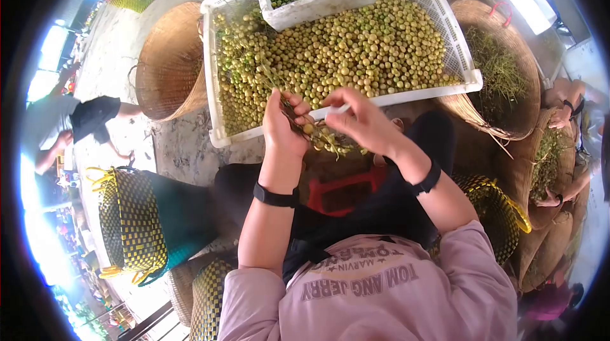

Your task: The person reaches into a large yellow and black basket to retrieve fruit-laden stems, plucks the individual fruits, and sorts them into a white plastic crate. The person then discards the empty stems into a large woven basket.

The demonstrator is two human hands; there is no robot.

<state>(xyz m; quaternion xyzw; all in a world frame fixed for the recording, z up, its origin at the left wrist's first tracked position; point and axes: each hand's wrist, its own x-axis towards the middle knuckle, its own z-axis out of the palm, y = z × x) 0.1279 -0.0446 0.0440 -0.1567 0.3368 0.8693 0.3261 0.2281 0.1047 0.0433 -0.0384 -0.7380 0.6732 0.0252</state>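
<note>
head view: left hand (284,126) curls its fingers round the stems of a fruit sprig (332,142), which hangs between the hands by the near rim of a white crate (406,96); right hand (363,122) just beside it, fingers bent and part-way apart, can't tell if they pinch anything. crate holds a heap of round yellow-green fruit (362,55), foam box (330,6) of smaller green fruit at its far side. wicker basket (168,61) left of crate, another basket with stems (495,68) right
</note>
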